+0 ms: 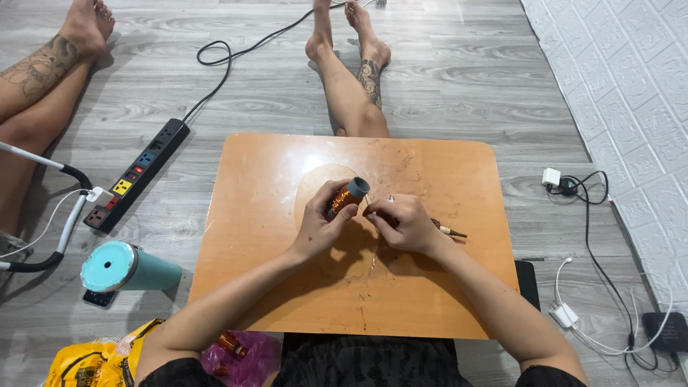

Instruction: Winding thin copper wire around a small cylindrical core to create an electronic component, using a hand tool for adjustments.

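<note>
My left hand (320, 222) grips a grey tube wound with copper wire (348, 196), held tilted above the middle of a small wooden table (258, 215). My right hand (401, 222) is closed just to the right of the tube, fingertips pinched near its lower end, apparently on a thin wire that is too fine to make out. A small brown-handled tool (450, 230) lies on the table behind my right hand.
My legs stretch out beyond the table; another person's legs (43, 79) are at far left. A black power strip (137, 174), a teal tumbler (127, 268), a yellow bag (100, 362), a pink bag with copper coils (240, 355), and chargers with cables (573, 186) lie on the floor.
</note>
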